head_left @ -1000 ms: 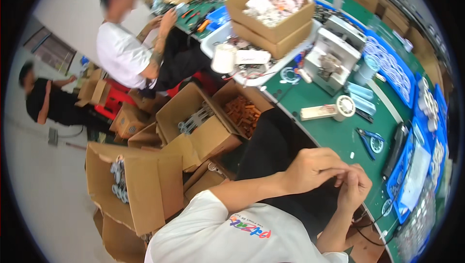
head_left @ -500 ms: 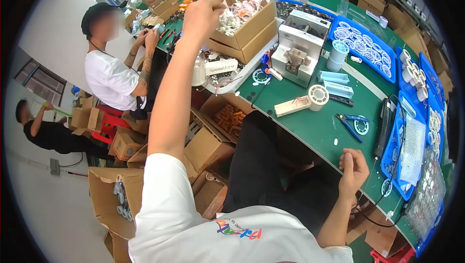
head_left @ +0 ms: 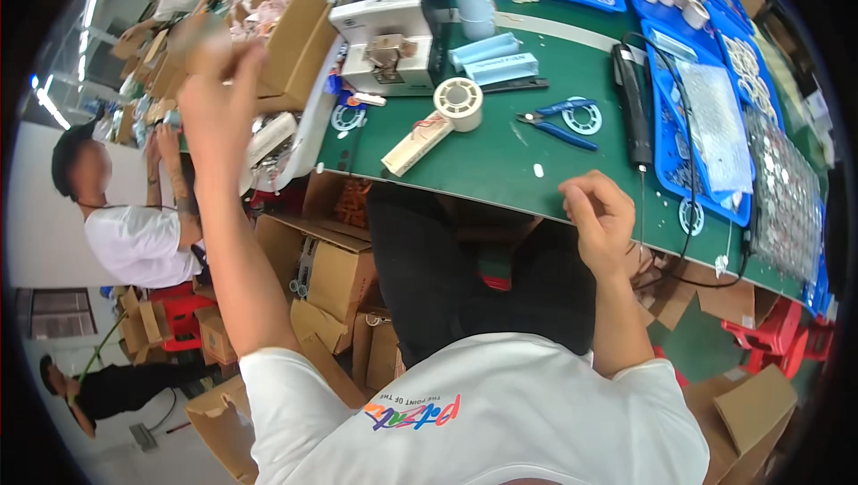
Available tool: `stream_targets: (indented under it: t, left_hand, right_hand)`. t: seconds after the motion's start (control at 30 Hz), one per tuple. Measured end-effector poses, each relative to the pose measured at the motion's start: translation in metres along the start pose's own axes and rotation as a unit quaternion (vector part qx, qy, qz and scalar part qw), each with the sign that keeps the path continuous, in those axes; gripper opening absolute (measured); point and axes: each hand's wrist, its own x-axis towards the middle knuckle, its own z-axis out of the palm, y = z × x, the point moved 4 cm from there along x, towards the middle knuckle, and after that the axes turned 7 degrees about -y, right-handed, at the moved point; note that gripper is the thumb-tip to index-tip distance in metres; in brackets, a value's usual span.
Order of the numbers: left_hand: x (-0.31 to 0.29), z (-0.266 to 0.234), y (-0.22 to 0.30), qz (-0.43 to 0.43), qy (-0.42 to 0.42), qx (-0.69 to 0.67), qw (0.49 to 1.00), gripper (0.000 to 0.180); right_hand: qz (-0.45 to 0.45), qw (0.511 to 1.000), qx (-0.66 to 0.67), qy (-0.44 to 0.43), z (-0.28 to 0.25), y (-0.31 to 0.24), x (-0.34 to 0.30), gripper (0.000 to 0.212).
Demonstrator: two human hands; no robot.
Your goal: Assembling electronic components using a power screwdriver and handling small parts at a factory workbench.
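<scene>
My left hand (head_left: pixel 214 114) is raised at the far left, in front of a cardboard box (head_left: pixel 299 47) of pale pink and white parts; its fingertips are smeared, so any grip is unclear. Low over the table's near edge hovers my right hand (head_left: pixel 601 217), fingers loosely curled with nothing visible in them. Ahead of it lie blue-handled nippers (head_left: pixel 572 132) against a pale blue ring (head_left: pixel 584 115), and a small white piece (head_left: pixel 538 170). A cream handheld fan body (head_left: pixel 416 143) with a round slotted head (head_left: pixel 458 104) and thin red wires rests left of them.
Behind the fan body stands a grey-white bench machine (head_left: pixel 384 56), with light blue shells (head_left: pixel 500 69) and a blue cylinder (head_left: pixel 474 9) beside it. A black electric screwdriver (head_left: pixel 634 109) lies near blue trays (head_left: pixel 675 154) at right. A co-worker (head_left: pixel 134 226) sits at left.
The view has swung right, so the table things appear further left. My left hand remains up by the box, its fingers now blurred. My right hand stays curled by the table edge.
</scene>
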Motion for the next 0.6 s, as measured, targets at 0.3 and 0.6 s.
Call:
stream_targets:
  t: [0.3, 0.6]
  left_hand:
    - [-0.110, 0.117, 0.033, 0.058, -0.224, 0.038, 0.972, 0.036]
    - [-0.085, 0.100, 0.084, 0.193, -0.185, -0.169, 0.949, 0.038]
  right_hand:
    - [-0.099, 0.976, -0.175, -0.088, -0.019, -0.043, -0.010, 0.009]
    - [-0.034, 0.932, -0.334, -0.136, -0.015, -0.073, 0.006, 0.009]
